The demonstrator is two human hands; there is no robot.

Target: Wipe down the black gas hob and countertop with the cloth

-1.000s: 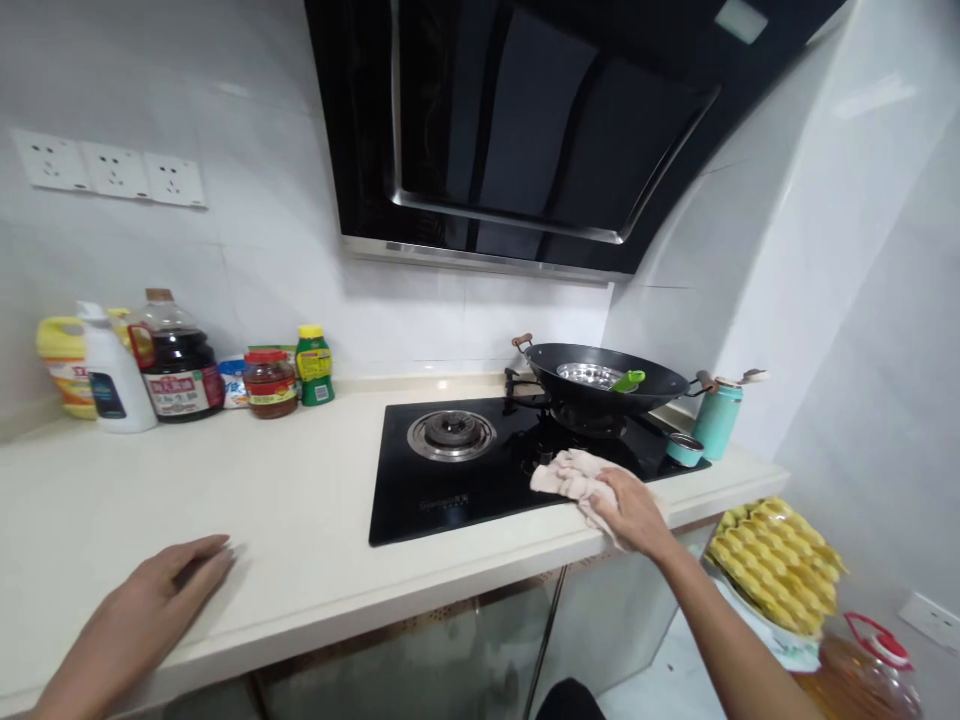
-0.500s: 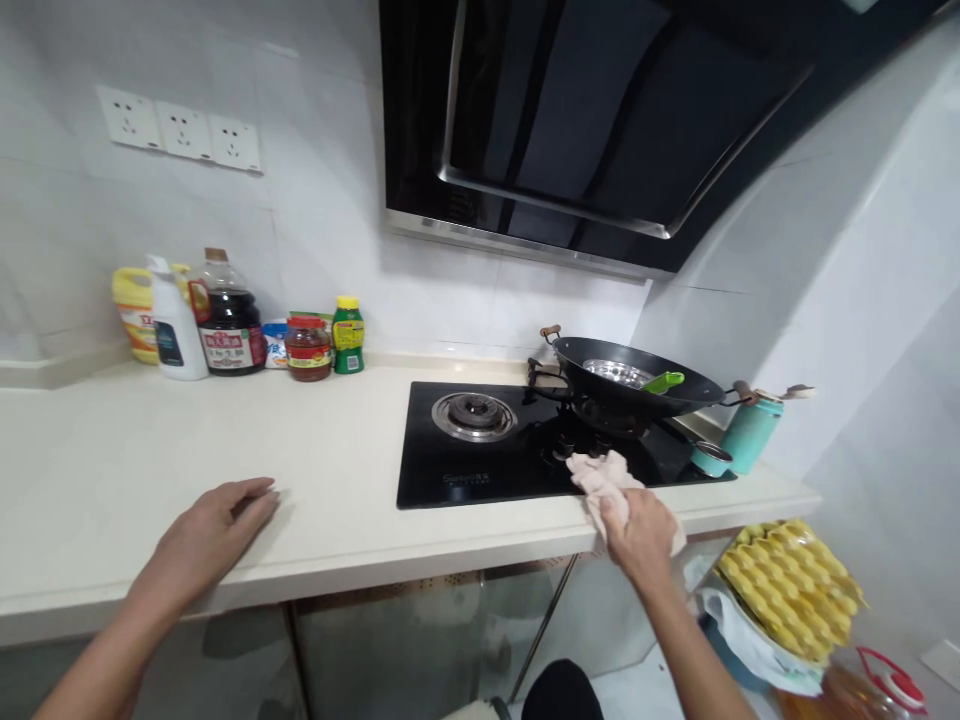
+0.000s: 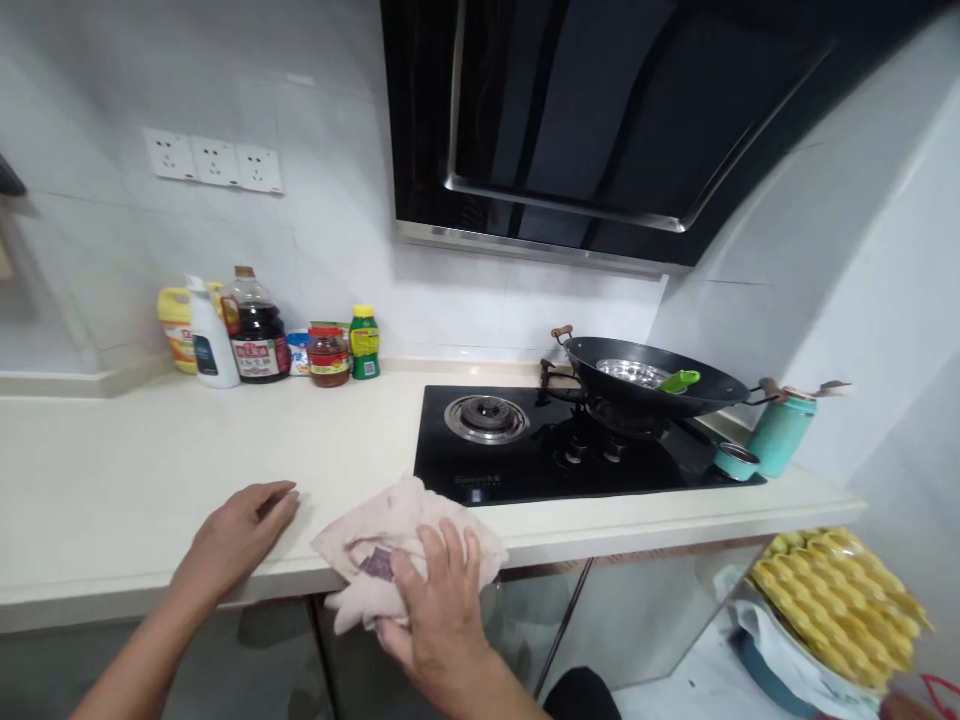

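At the counter's front edge, a pale pink cloth (image 3: 409, 520) with a small purple patch lies spread over the edge, partly hanging down. My right hand (image 3: 442, 600) grips it, the fingers pressing it from above and the thumb underneath. To the left, my left hand (image 3: 244, 525) rests on the cream countertop (image 3: 150, 480), loosely bent, thumb apart from the fingers, holding nothing. Just beyond the cloth is the black gas stove (image 3: 517, 480), with a bare burner (image 3: 486, 418) on its left side.
A black wok (image 3: 712, 390) holding a steamer plate and green-handled utensil sits on the right burner. A teal canister (image 3: 784, 435) stands beside it. Along the wall are a white spray bottle (image 3: 212, 340), soy sauce (image 3: 259, 355) and jars. Yellow egg trays (image 3: 840, 600) lie low at right.
My right hand has moved left from the stove's front right to the counter edge, bringing the cloth, which is now spread wider. My left hand stays on the counter. The view has shifted slightly.
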